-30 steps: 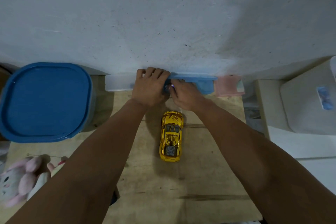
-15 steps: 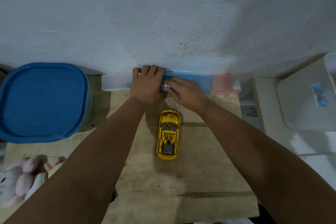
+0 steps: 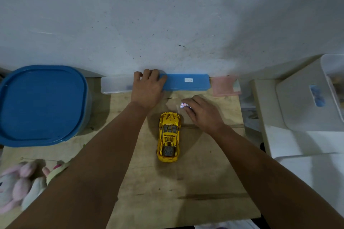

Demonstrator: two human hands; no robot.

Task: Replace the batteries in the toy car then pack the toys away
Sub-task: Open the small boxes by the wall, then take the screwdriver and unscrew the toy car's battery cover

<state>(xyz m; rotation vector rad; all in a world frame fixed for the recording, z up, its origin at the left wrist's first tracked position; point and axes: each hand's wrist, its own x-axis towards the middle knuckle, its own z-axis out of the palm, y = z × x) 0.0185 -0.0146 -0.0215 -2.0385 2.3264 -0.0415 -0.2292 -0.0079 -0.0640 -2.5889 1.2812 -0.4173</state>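
Yellow toy car (image 3: 169,136) sat mid-bench (image 3: 186,201), upright, between both hands. Left hand (image 3: 148,89) gripped the blue box (image 3: 186,84); right hand (image 3: 202,113) pinched a battery (image 3: 184,105). Car looked light, rigid, glossy-slippery; best gripped across its sides.
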